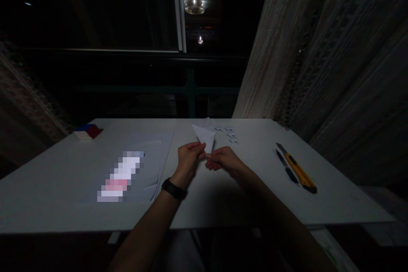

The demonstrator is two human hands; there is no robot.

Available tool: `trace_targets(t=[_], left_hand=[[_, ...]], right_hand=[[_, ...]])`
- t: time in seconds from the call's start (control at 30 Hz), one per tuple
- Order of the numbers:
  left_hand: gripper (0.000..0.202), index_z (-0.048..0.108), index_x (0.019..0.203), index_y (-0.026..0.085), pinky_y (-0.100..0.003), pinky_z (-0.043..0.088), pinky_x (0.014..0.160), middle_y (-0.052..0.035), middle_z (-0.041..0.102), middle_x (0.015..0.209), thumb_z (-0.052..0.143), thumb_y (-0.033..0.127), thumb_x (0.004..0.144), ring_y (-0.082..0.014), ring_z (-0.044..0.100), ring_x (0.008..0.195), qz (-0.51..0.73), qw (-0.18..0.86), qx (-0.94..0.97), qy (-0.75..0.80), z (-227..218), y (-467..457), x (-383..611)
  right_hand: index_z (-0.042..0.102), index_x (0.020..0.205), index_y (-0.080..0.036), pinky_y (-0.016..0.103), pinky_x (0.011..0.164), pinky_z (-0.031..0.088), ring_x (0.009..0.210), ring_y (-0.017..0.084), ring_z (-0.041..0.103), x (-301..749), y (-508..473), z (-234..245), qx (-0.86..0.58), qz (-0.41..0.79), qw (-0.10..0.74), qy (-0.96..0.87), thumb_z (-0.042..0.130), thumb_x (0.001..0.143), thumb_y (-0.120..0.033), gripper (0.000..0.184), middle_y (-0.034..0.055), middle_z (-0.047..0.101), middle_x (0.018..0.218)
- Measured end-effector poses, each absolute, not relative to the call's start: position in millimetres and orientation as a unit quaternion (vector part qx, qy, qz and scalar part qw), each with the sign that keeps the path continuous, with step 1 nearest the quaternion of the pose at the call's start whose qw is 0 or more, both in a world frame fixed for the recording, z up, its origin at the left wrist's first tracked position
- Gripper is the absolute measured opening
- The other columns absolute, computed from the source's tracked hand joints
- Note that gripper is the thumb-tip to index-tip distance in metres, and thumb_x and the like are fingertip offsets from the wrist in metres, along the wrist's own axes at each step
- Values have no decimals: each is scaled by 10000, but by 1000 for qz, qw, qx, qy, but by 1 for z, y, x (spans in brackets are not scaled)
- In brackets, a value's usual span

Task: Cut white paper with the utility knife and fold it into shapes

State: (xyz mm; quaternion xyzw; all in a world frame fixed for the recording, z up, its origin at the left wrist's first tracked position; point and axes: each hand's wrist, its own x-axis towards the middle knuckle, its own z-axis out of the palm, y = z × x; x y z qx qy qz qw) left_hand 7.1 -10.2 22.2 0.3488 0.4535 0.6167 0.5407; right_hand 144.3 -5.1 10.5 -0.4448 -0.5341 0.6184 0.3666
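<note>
A folded piece of white paper [205, 133] is held up above the middle of the table, its pointed flaps spreading away from me. My left hand [190, 156], with a dark band on the wrist, pinches the paper's lower left side. At its narrow bottom end, the fingertips of my right hand [225, 158] are closed on the paper. Both hands nearly meet there, and the exact fold between the fingers is hidden. Just beyond the right hand lie several small paper pieces with dark marks [230, 135].
The white table [248, 204] carries a phone-like bright screen [119, 176], pixelated, beside white sheets [156, 161]. A coloured cube [87, 131] sits far left. At right lie a yellow utility knife [299, 172] and a black pen [286, 166]. Curtains [264, 42] hang by a dark window.
</note>
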Motion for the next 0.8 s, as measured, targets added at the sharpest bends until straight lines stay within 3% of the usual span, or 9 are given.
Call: trace_targets(t=[0.13,0.57,0.8], left_hand=[[309,630,666,84,-201,422,466,-14,563,527,792,280,489,-82,509,464,615,545,362,440,22,-10,7],[257,608,566,105,-195,348,427,-1,528,484,754,315,543,-68,456,430,611,527,409,426,20,-10,5],[248,603,577,99,-188,336,408,2,524,483,756,293,546,-67,450,427,614,531,396,429,25,-12,6]], right_hand=[[670,732,-107,192,484,459,559,127,635,145,-6,12,-441,616,366,-540,699,650,-365,272,86,692,656],[617,603,-105,191,437,424,456,108,583,144,-6,11,-443,601,360,-559,715,595,-440,349,69,662,547],[656,762,-106,210,518,477,606,142,652,147,-4,9,-404,620,356,-571,675,655,-437,348,97,699,722]])
